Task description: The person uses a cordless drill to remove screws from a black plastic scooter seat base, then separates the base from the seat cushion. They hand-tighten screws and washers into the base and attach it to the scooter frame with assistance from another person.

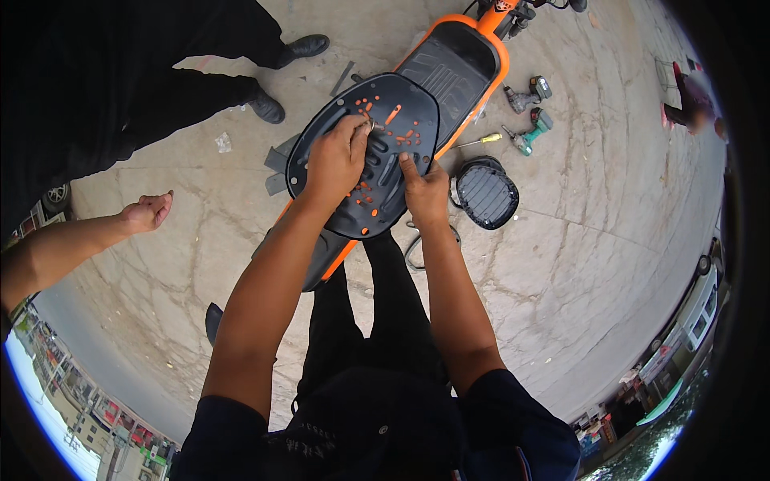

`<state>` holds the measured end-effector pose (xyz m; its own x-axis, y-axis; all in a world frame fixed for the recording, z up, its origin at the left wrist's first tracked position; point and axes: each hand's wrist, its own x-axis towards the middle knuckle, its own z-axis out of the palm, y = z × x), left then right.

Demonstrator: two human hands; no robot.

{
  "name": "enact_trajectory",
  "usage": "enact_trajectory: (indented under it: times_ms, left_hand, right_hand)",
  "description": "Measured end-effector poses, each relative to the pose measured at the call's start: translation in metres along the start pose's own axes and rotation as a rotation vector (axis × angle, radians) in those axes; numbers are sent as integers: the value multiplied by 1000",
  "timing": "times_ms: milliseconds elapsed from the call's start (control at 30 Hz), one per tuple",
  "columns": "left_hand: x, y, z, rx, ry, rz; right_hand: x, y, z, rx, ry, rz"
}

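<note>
A black plastic seat pan [385, 180], dotted with holes and slots, is held over an orange scooter [337, 260], whose orange body shows through the openings. My right hand [427, 191] grips the pan's right edge, thumb on its upper face and fingers hidden below. Over the pan's upper middle, my left hand [341, 156] has its fingers closed in a pinch. A small shiny metal piece [370, 125] shows at those fingertips, too small to name exactly. Beyond the pan is the scooter's black ribbed footboard [449, 68].
Two cordless drills [528, 94] [529, 132], a yellow-handled screwdriver [488, 139] and a black ribbed tray [487, 195] lie on concrete at the right. Another person's hand [147, 213] reaches in from the left, their black shoes [267, 107] near the scooter. Grey strips [277, 168] lie beside it.
</note>
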<state>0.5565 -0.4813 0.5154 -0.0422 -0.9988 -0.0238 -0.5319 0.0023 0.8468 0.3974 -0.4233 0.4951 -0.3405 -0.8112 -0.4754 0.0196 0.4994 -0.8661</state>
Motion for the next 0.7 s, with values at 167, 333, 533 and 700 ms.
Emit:
enact_trajectory:
  times_ms: [167,333,533,700]
  left_hand:
    - [28,-7,13,139,-65,80]
    - [36,-7,25,240,-89,158]
    - [45,-4,30,443,-164,238]
    - [52,-1,31,519,-210,313]
  right_hand:
    - [8,20,1,-28,25,-19]
    - [4,21,3,45,3,-19]
    - [3,17,3,79,-19,41]
    - [2,10,2,75,-21,73]
